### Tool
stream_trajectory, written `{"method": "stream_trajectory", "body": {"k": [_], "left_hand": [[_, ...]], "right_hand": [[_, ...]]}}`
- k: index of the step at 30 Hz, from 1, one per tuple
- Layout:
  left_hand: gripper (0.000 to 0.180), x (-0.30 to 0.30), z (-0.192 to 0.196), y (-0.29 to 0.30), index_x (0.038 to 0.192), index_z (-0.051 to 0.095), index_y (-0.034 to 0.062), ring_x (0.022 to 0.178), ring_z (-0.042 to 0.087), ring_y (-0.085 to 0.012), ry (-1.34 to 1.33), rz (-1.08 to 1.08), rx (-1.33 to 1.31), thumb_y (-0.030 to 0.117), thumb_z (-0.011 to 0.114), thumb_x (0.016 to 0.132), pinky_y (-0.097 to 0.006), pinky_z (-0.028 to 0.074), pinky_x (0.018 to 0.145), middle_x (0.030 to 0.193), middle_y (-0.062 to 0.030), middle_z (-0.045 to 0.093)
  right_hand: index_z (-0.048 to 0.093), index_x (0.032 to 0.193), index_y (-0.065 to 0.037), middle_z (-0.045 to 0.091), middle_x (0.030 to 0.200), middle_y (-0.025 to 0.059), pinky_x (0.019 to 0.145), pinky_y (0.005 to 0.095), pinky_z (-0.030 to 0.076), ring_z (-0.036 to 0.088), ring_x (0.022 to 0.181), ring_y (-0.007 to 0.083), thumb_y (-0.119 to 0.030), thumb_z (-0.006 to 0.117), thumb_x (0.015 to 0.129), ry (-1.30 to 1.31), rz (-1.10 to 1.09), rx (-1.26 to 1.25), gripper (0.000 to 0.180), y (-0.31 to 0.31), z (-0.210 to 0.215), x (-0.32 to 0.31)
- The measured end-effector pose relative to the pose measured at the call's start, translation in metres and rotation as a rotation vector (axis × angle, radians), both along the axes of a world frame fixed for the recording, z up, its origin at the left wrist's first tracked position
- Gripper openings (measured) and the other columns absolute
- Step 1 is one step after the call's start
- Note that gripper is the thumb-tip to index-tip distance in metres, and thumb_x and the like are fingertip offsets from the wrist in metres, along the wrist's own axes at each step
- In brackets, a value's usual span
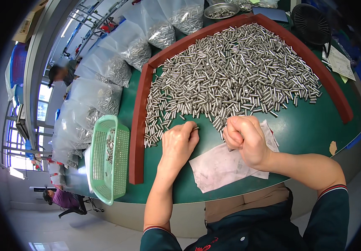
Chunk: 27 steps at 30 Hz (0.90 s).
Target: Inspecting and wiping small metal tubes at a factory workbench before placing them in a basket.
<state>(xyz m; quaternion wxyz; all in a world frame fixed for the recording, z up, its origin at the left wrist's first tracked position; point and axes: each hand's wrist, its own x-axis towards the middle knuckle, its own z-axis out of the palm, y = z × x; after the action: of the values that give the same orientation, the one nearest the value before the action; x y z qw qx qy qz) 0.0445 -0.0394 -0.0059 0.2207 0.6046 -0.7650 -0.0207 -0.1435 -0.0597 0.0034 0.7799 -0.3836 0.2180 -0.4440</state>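
Note:
A wide heap of small silvery metal pins [230, 71] covers the green tabletop [306, 129] in front of me. At its near edge my left hand [177, 143] is closed, thumb against the bent fingers, with what looks like the end of one metal pin showing at the fingertips. My right hand [247, 137] is curled into a fist above a stained white cloth [214, 169]. Whatever it holds is mostly hidden by the fingers. A few pins lie just beside the right hand, at the tip of the heap.
Dark red strips [137, 125] fence the heap on the left, back and right. A green plastic basket [122, 167] with some pins stands left. Clear bags of pins [136, 50] line the table's far left. A metal bowl [221, 10] and black fan [311, 24] are behind.

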Motion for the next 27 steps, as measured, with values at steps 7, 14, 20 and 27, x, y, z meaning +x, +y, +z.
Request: {"method": "stream_trajectory", "body": {"k": [7,14,20,27], "left_hand": [[0.011,0.007,-0.010,-0.001,0.086,0.056,0.0004,0.052,0.030,-0.0008,0.908,-0.055,0.240,0.004,0.060,0.077,-0.016,0.026,0.048,0.058,0.0079,0.038],[0.011,0.005,-0.013,0.000,0.088,0.056,-0.0001,0.061,0.042,-0.0018,0.923,-0.088,0.223,0.003,0.060,0.078,-0.016,0.034,0.055,0.071,0.0041,0.048],[0.011,0.005,-0.011,-0.001,0.088,0.056,-0.0002,0.060,0.041,-0.0017,0.940,-0.085,0.255,0.002,0.060,0.077,-0.015,0.033,0.056,0.071,0.0047,0.047],[0.009,0.006,-0.011,-0.001,0.087,0.052,0.0024,0.060,0.039,-0.0023,1.250,-0.122,0.357,0.007,0.057,0.080,-0.017,0.034,0.056,0.078,0.0014,0.050]], "right_hand": [[0.031,0.050,-0.007,0.030,0.046,-0.0027,0.041,0.0226,0.019,0.024,0.043,0.0053,-0.016,0.036,0.082,-0.008,-0.002,0.016,0.033,0.002,0.000,0.000],[0.027,0.049,-0.009,0.025,0.043,-0.0009,0.041,0.0248,0.019,0.021,0.041,0.0088,-0.019,0.033,0.083,0.048,-0.013,-0.006,0.036,0.002,0.001,0.000],[0.026,0.049,-0.009,0.025,0.043,-0.0009,0.041,0.0248,0.019,0.021,0.041,0.0088,-0.019,0.033,0.083,0.052,-0.016,-0.014,0.036,0.001,0.002,0.001],[0.026,0.049,-0.009,0.026,0.042,-0.0006,0.041,0.0249,0.018,0.021,0.041,0.0090,-0.019,0.033,0.082,0.066,-0.007,-0.020,0.035,0.001,0.003,0.001]]}}
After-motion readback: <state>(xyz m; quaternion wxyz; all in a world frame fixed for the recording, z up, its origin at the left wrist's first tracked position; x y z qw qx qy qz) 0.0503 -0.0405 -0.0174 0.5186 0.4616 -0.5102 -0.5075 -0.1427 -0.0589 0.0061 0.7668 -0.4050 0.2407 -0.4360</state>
